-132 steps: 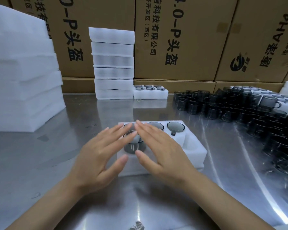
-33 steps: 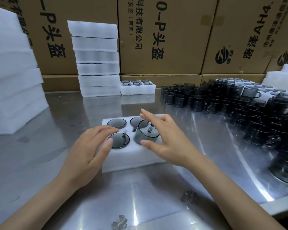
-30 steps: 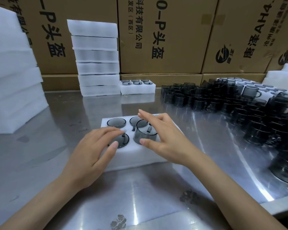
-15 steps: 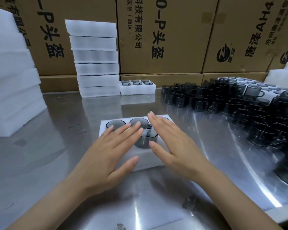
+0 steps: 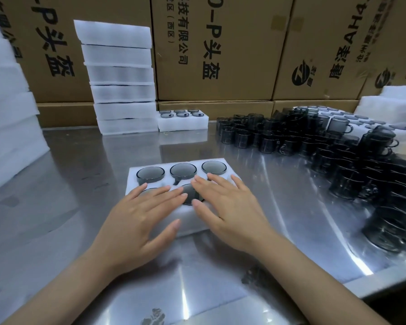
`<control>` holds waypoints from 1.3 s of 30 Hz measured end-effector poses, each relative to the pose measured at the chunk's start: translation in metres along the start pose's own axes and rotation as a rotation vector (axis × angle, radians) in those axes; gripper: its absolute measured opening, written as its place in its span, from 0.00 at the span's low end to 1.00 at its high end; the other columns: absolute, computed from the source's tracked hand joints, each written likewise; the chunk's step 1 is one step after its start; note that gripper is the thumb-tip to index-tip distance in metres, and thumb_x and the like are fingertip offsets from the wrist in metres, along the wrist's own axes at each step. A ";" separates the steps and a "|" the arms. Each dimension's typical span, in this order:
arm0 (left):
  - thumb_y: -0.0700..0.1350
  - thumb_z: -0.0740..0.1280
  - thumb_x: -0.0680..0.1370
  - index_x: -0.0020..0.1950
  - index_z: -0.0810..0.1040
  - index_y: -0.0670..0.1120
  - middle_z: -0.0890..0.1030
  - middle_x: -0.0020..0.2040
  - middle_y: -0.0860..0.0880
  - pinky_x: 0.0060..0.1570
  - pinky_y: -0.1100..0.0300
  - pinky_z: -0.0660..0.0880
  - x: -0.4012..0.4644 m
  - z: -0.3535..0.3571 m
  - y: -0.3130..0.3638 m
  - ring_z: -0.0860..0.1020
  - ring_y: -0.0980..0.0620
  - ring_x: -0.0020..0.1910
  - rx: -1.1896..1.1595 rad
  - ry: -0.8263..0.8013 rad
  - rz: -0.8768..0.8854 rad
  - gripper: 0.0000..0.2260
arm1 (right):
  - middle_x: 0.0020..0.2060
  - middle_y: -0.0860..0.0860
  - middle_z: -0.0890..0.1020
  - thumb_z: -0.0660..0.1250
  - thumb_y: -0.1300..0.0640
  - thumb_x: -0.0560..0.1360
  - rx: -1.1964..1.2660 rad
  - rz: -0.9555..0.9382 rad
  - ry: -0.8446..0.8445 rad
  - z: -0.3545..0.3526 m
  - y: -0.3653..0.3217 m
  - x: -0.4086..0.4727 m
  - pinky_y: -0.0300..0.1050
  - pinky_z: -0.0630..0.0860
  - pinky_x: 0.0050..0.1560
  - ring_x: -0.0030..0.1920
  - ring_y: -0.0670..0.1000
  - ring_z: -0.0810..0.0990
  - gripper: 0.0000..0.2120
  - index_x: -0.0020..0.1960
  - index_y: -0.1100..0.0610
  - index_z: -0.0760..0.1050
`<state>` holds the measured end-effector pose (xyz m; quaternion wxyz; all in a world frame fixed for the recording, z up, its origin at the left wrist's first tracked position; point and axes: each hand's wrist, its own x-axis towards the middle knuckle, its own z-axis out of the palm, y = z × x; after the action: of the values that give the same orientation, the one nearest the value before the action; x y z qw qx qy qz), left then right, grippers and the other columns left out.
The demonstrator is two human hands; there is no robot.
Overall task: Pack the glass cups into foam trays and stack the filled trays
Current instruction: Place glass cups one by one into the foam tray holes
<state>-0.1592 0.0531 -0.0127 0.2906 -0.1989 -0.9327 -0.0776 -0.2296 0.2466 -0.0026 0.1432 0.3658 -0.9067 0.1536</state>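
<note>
White foam tray (image 5: 132,174) sits in the middle of the steel table (image 5: 63,198), and both of my hands lie flat on its near half. My left hand (image 5: 138,216) has its fingers straight and spread, the tips resting over the near-left pocket, where I can just make out a dark cup (image 5: 148,190) under them. My right hand (image 5: 230,207) is likewise flat and relaxed, fingers reaching across the near-middle cup (image 5: 189,194), which shows in the gap between the two hands. Neither hand grips anything; they press down with open palms. I cannot tell what is in the near-right pocket, since my right hand covers it.

Along the far row of the tray I see three smoky glass cups (image 5: 182,171) seated in their pockets, rims about level with the foam.

At the back of the table a second filled tray (image 5: 183,124) stands against the cardboard boxes (image 5: 220,48), just beside a tall stack of trays (image 5: 120,78). A larger pile of foam blocks (image 5: 10,113) rises on the far left. To the right a dense crowd of loose glass cups (image 5: 338,156) spreads from the back of the table to the near right edge, some stacked on each other, with more foam (image 5: 389,104) behind them.
</note>
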 end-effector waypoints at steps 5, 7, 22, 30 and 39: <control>0.56 0.49 0.81 0.67 0.75 0.48 0.75 0.66 0.54 0.64 0.55 0.64 -0.004 0.000 -0.003 0.72 0.54 0.64 -0.059 0.024 0.014 0.23 | 0.71 0.44 0.67 0.56 0.46 0.79 0.069 0.318 0.489 -0.018 0.024 0.004 0.47 0.42 0.72 0.73 0.46 0.58 0.21 0.70 0.49 0.69; 0.56 0.49 0.81 0.67 0.75 0.49 0.75 0.66 0.55 0.62 0.55 0.66 -0.006 -0.001 -0.005 0.72 0.55 0.63 -0.139 0.048 -0.013 0.22 | 0.71 0.47 0.68 0.62 0.51 0.77 0.019 0.600 0.758 -0.036 0.053 -0.006 0.52 0.44 0.72 0.73 0.50 0.59 0.20 0.68 0.51 0.71; 0.57 0.54 0.78 0.61 0.78 0.52 0.77 0.60 0.60 0.58 0.53 0.68 -0.003 -0.003 0.001 0.74 0.58 0.59 -0.231 0.103 -0.115 0.20 | 0.75 0.61 0.50 0.64 0.49 0.73 -0.101 1.240 0.401 -0.034 0.107 -0.038 0.59 0.40 0.72 0.70 0.67 0.55 0.30 0.71 0.59 0.61; 0.59 0.53 0.78 0.62 0.77 0.54 0.77 0.61 0.60 0.59 0.53 0.68 -0.005 -0.004 0.001 0.74 0.58 0.60 -0.237 0.082 -0.137 0.20 | 0.68 0.57 0.65 0.61 0.49 0.75 -0.166 1.105 0.367 -0.035 0.106 -0.033 0.51 0.56 0.64 0.66 0.59 0.62 0.22 0.65 0.57 0.70; 0.56 0.55 0.78 0.62 0.77 0.54 0.77 0.61 0.62 0.59 0.54 0.68 -0.005 -0.003 -0.001 0.74 0.60 0.61 -0.241 0.075 -0.134 0.18 | 0.66 0.51 0.71 0.60 0.48 0.76 -0.053 0.805 0.243 -0.029 0.104 -0.014 0.52 0.58 0.65 0.66 0.55 0.66 0.19 0.66 0.47 0.71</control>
<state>-0.1540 0.0497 -0.0128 0.2933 -0.1665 -0.9163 -0.2158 -0.2892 0.3370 0.0008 0.1871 -0.0420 -0.9574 0.2158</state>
